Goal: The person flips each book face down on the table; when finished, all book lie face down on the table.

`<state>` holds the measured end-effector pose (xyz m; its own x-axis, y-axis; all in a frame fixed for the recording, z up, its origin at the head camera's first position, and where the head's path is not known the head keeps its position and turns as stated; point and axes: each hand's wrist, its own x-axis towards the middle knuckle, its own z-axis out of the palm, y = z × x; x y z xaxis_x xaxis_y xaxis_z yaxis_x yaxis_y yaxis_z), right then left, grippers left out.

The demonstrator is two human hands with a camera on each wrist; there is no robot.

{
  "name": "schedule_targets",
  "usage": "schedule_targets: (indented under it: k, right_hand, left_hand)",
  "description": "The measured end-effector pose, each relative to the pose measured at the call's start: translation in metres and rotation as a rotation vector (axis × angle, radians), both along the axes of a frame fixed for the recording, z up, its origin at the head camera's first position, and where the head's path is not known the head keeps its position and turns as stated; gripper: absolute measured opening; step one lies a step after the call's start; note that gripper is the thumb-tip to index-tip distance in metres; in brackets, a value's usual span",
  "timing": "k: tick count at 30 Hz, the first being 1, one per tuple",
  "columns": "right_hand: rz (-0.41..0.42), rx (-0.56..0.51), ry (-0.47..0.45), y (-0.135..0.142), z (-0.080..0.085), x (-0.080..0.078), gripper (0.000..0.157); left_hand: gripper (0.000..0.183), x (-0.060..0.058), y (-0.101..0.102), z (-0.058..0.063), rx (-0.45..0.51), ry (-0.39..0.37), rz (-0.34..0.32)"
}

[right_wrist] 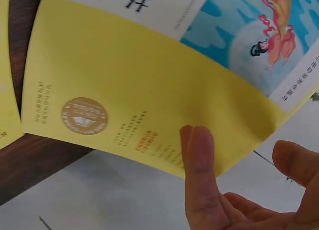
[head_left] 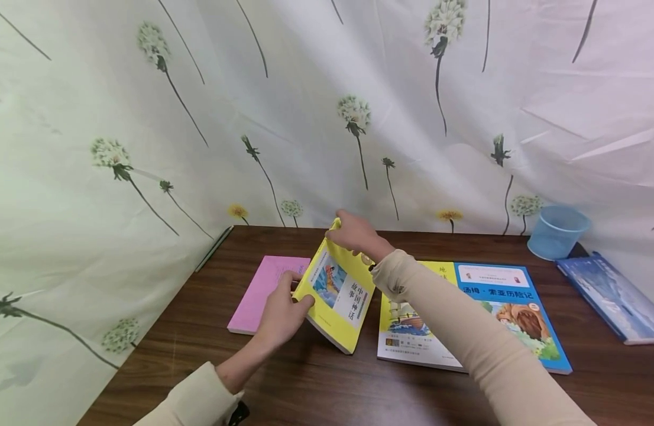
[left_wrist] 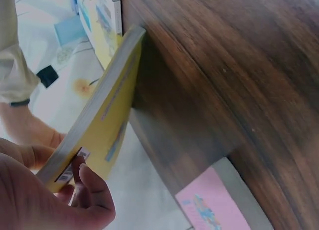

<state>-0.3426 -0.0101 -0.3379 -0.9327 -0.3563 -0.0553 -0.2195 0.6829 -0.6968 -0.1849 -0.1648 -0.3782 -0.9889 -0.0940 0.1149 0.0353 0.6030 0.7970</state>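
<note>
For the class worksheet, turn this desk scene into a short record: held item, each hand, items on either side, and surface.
Held item: yellow illustrated paperback book, tilted
Left hand: left hand grips its lower left corner, thumb on the front cover
Right hand: right hand at its top edge, thumb apart from the cover
Left side: flat pink book
Right side: yellow-and-white ship-picture book beside a blue-bordered illustrated book
Far right: blue snowy-picture book; translucent blue cup behind it
Surface: dark brown wood-grain table
</note>
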Motion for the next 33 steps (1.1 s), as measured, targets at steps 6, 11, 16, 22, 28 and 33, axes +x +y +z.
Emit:
schedule_targets:
  k: [6,11,16,22,28,33]
  right_hand:
    - [-0.004,0.058,-0.019,-0.009,0.011,0.004,0.079]
    - [-0.01,0.081,-0.024,-0.01,0.019,0.009,0.078]
    - [-0.031,0.1,-0.026,-0.008,0.025,0.01,0.081]
    - [-0.073,0.117,-0.06,-0.007,0.033,0.006,0.093]
    - [-0.07,0.148,-0.083,-0.008,0.035,0.003,0.09]
    - [-0.083,0.135,-0.093,-0.008,0.035,0.003,0.087]
  left_hand:
    - [0.036,0.002,0.008,0.004,-0.003,0.018,-0.027]
    - [0.035,0.002,0.014,0.007,-0.011,0.015,-0.046]
    - [0.034,0.004,0.02,0.009,-0.015,0.006,-0.064]
    - [0.03,0.006,0.024,0.011,0.001,0.014,-0.09]
    - [0.03,0.007,0.026,0.013,0.028,0.008,-0.121]
    - [0.038,0.008,0.028,0.014,0.063,0.001,-0.131]
